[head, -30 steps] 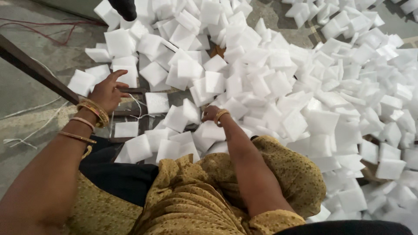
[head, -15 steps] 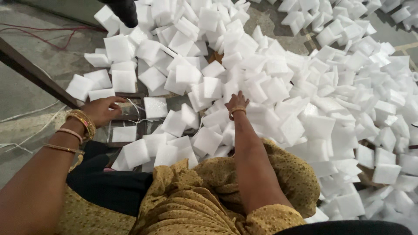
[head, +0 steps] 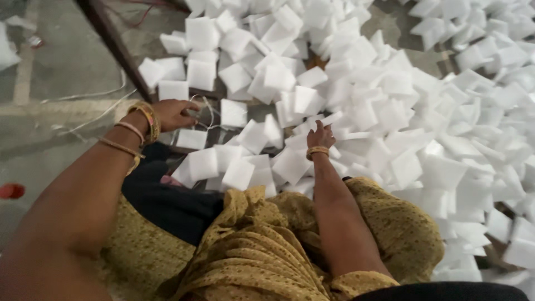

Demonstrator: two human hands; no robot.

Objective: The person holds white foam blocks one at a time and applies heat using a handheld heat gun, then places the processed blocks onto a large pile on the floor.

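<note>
Spreading across most of the floor, a great heap of white foam squares (head: 390,106) fills the upper and right parts of the view, the pieces lying tilted and overlapping one another. Below it, the person's lap is covered by mustard-yellow patterned cloth (head: 262,256) with a dark garment (head: 167,200) beside it, and a few loose foam squares rest against the cloth's upper edge. A dark metal bar (head: 120,50) runs diagonally over the grey concrete floor (head: 56,67) at the upper left, with thin pale cords (head: 95,97) trailing near it. The left hand (head: 175,114), gold bangles (head: 146,120) at its wrist, lies low at the edge of the heap, its fingers curled around a thin loop of white string (head: 202,106), just beside a single foam square (head: 233,113). The right hand (head: 321,135), one bangle at the wrist, reaches into the pile with fingers loosely spread, fingertips touching the squares; whether it grips one cannot be told.
</note>
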